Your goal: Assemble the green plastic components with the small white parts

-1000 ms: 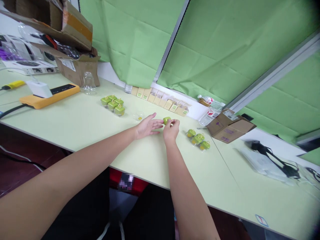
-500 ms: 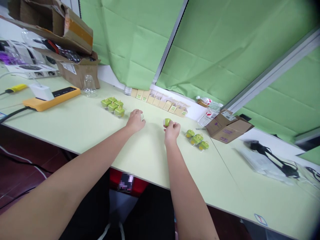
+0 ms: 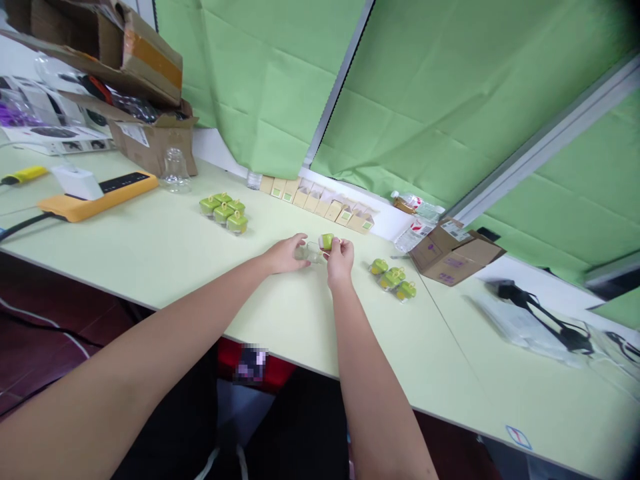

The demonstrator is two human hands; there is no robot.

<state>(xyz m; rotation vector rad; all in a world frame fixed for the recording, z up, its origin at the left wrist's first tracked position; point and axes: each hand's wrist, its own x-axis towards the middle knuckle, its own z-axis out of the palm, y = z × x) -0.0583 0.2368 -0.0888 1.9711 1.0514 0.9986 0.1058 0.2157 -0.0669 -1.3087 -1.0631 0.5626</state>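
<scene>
My right hand (image 3: 341,259) pinches a small green cap-like piece (image 3: 326,241) just above the pale green table (image 3: 165,247). My left hand (image 3: 286,254) holds a small clear plastic piece (image 3: 311,252) right beside it, fingers curled round it. The two pieces are close together, nearly touching. A group of several finished green pieces (image 3: 223,211) sits to the left, and three more green pieces (image 3: 393,278) lie to the right of my right hand.
A row of small tan boxes (image 3: 320,198) lines the back edge. An open cardboard box (image 3: 453,252) lies at the right, another cardboard box (image 3: 150,137) at the back left. An orange power strip (image 3: 95,192), a clear bottle top (image 3: 175,170) and black cables (image 3: 540,313) are also there.
My left hand reached left to the clear piece on the table, took it, and brought it back beside my right hand, which kept hold of the green piece.
</scene>
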